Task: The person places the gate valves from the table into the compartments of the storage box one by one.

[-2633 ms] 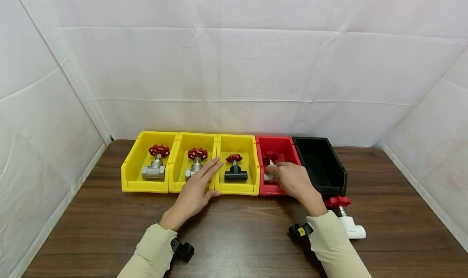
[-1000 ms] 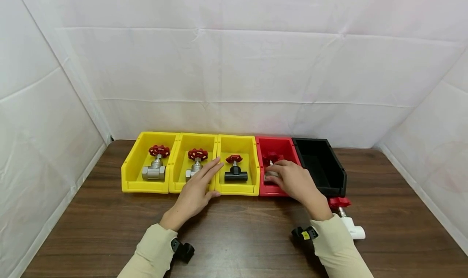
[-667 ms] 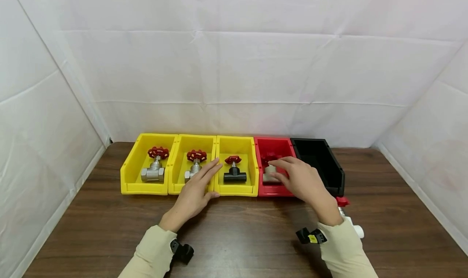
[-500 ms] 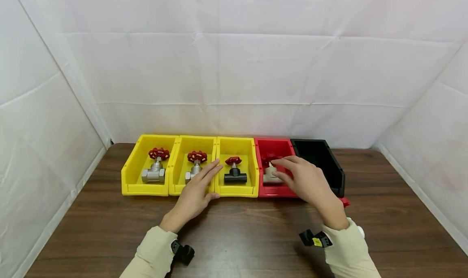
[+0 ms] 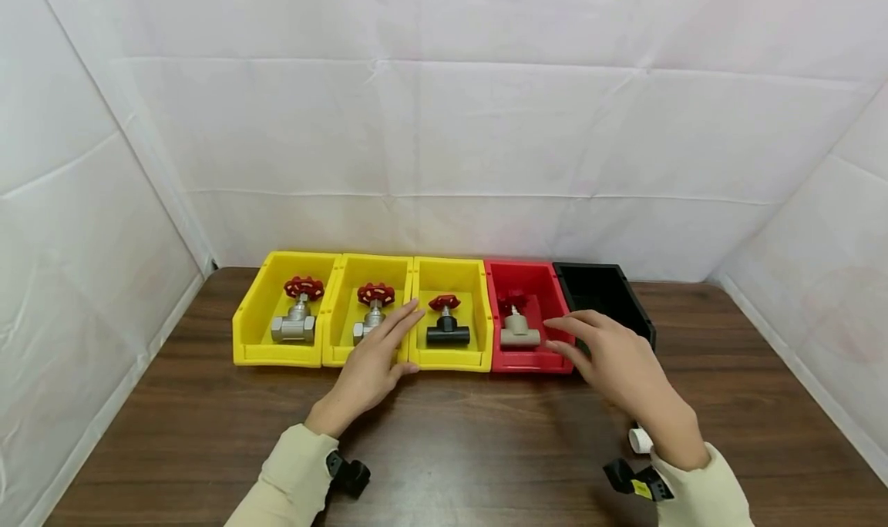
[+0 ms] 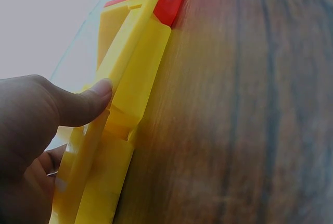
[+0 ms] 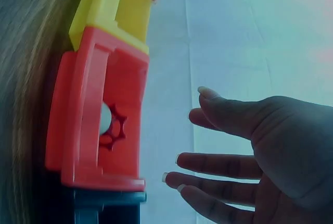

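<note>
My left hand (image 5: 371, 369) rests with extended fingers over the middle two yellow bins; its thumb (image 6: 96, 99) touches a front rim in the left wrist view. Under those fingers, a metal gate valve (image 5: 373, 319) is partly hidden in the second yellow bin (image 5: 333, 354). A beige valve (image 5: 520, 333) with a red handwheel lies in the red bin (image 5: 530, 364). Just right of it hovers my right hand (image 5: 617, 361), fingers spread and holding nothing, overlapping the black bin (image 5: 590, 280). Behind my right wrist, one end of a white valve (image 5: 640, 441) shows on the table.
At the left end, another yellow bin (image 5: 277, 355) holds a metal valve (image 5: 294, 323). A black valve (image 5: 447, 330) lies in the third yellow bin (image 5: 451, 360). The bins stand in one row on the brown wooden table (image 5: 458, 450), before a white sheet (image 5: 486, 149).
My right hand has let go of the beige valve in the red bin and moved back to the right, now covering most of the white valve. The left hand has stayed put.
</note>
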The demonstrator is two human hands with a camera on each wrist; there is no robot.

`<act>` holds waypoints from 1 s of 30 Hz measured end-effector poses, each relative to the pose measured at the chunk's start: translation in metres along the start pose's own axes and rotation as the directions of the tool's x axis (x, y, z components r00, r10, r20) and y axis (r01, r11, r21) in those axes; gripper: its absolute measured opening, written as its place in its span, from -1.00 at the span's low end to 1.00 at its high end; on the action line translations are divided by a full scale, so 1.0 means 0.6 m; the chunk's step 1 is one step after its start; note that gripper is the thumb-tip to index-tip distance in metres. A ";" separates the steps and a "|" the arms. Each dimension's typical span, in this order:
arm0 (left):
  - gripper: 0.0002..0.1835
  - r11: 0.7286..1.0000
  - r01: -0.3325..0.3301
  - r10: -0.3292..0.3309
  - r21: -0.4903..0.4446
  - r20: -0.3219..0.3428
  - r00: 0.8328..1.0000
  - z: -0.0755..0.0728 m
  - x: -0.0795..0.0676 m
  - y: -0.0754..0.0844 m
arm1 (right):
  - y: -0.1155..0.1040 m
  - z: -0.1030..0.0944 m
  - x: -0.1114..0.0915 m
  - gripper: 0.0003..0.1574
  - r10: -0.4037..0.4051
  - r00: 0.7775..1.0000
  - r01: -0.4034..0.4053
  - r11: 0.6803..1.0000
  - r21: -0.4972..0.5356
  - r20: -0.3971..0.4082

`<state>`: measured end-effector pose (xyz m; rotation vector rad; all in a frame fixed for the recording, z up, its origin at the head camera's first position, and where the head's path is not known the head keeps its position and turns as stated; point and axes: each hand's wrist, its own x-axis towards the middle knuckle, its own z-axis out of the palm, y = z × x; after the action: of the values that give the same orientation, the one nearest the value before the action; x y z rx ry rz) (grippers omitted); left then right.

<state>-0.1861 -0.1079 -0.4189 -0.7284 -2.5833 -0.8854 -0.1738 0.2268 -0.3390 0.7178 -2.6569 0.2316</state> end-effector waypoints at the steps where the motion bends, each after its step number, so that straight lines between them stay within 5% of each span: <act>1: -0.15 1.000 0.001 -0.001 0.000 0.000 1.000 0.000 0.000 0.000 | 0.003 -0.001 -0.005 -0.57 -0.006 1.000 0.006 1.000 0.001 -0.008; 15: -0.14 1.000 0.005 -0.005 0.008 0.004 1.000 0.001 0.000 -0.001 | 0.034 -0.006 -0.068 -0.64 0.024 0.999 -0.024 1.000 -0.006 -0.021; 30: -0.13 1.000 0.019 -0.019 0.001 0.013 1.000 -0.002 -0.001 0.001 | 0.057 0.003 -0.115 -0.71 0.083 0.994 -0.080 0.996 -0.043 0.074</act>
<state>-0.1851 -0.1082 -0.4177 -0.7125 -2.6059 -0.8875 -0.1367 0.2865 -0.3704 0.6176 -2.7583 0.1756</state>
